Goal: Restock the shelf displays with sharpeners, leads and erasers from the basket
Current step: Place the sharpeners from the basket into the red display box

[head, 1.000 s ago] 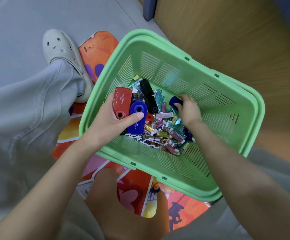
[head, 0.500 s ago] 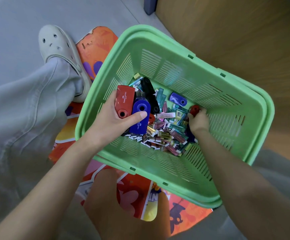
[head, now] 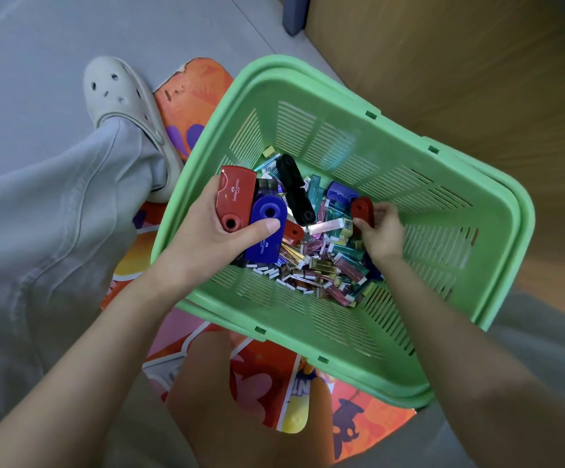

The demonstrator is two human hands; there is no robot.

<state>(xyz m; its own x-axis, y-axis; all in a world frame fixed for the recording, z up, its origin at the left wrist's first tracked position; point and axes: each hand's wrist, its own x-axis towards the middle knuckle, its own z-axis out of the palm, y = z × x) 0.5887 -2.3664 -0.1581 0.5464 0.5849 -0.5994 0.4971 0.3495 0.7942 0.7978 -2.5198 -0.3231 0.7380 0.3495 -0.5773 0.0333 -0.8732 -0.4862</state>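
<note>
Restocking appears at the gathering stage: left hand (head: 213, 238) clamps red and blue plastic sharpeners (head: 235, 197), right hand (head: 380, 229) pinches a small red sharpener (head: 362, 209), while the green slatted plastic basket (head: 443, 298) holds much loose stock.

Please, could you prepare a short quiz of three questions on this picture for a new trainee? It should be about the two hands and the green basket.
1. True or false: the left hand holds a large red sharpener and a blue sharpener together.
2. What does the right hand pinch?
A. a small red sharpener
B. a black sharpener
C. nothing
3. Fill the gap: both hands reach inside the green ____.

Key
1. True.
2. A.
3. basket.
</note>
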